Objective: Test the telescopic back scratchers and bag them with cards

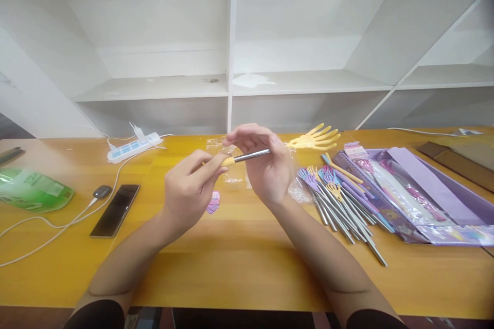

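Observation:
A back scratcher point(252, 154) with a metal rod and a yellow, hand-shaped head spans both of my hands above the table. My left hand point(195, 182) is closed around its yellow handle end. Toward the head, my right hand point(270, 164) curls loosely round the rod, and the rod passes between thumb and fingers. The yellow head point(314, 139) sticks out to the right beyond that hand. Clear plastic wrapping point(233, 180) lies behind and between the hands. Beside my left hand lies a small pink and purple card point(213, 202).
At right lies a pile of back scratchers point(347, 205) against a purple box point(417, 193) of packaged items. At left are a phone point(116, 211), a white power strip point(135, 148), white cables and a green bag point(34, 189). White shelving point(230, 36) rises behind the table.

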